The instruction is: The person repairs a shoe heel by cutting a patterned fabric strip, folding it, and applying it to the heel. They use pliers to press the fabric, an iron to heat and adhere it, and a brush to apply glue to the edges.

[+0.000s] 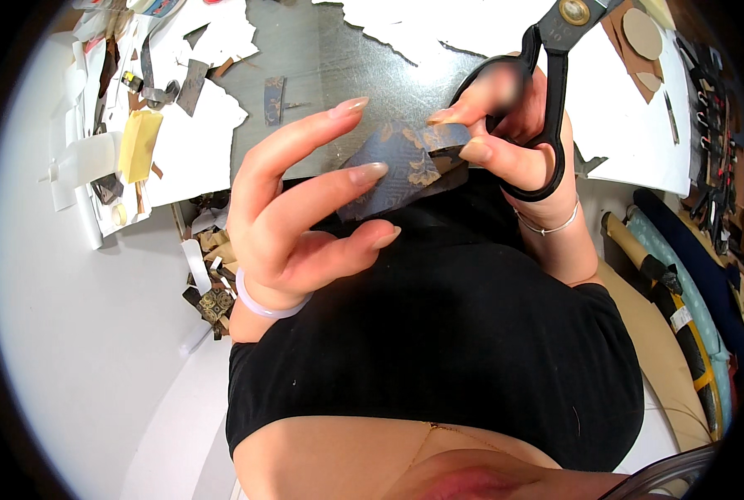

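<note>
In front of my black top is a folded, blue-grey fabric piece (pixel 386 179) with a tan pattern. My right hand (pixel 518 133) pinches its right end between thumb and fingers. Large black-handled scissors (pixel 553 96) hang on that same hand, their loops around it and their blades pointing away to the upper right. Over the left part of the fabric is my left hand (pixel 293 204), its fingers apart. One left fingertip overlaps the fabric; whether it presses on it I cannot tell. The left index finger stretches out above the piece.
Paper sheets (pixel 197 137) and scraps cover parts of the grey worktop (pixel 305 50). A small patterned strip (pixel 274 100) lies there. At left stand a white squeeze bottle (pixel 89 160) and a yellow block (pixel 140 146). Brown card pieces (pixel 641 35) lie right; fabric rolls (pixel 664 242) lean beside me.
</note>
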{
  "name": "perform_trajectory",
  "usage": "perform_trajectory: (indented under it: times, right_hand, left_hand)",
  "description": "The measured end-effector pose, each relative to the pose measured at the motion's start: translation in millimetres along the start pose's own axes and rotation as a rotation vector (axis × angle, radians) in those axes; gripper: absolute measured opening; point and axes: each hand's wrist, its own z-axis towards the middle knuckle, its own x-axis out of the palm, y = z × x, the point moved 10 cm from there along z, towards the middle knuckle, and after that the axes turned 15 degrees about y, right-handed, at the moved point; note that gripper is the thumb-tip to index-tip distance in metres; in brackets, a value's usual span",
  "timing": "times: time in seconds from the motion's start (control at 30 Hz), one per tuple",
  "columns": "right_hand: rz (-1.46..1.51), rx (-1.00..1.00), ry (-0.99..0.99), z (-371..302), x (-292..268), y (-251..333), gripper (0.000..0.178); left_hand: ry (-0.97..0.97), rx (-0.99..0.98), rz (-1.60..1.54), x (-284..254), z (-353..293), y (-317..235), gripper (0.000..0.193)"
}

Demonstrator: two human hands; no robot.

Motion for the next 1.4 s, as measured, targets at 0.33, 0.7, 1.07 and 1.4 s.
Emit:
perform_trajectory:
  times: [0.33, 0.7, 1.07, 1.4]
  right_hand:
    - [0.051, -0.005, 0.051, -4, 2, -7, 0.046]
    - [0.059, 0.010, 0.052, -4, 0, -10, 0.045]
    - [0.046, -0.024, 0.015, -1, -1, -3, 0.043]
    - [-0.016, -0.069, 0.098, 33, -9, 15, 0.035]
  left_hand:
    - [0.027, -0.020, 0.012, 7, 4, -2, 0.038]
    - [0.120, -0.094, 0.019, 12, 10, 2, 0.043]
    - [0.216, -0.113, -0.006, 19, 7, 2, 0.048]
    - [-0.020, -0.263, -0.112, 9, 12, 22, 0.045]
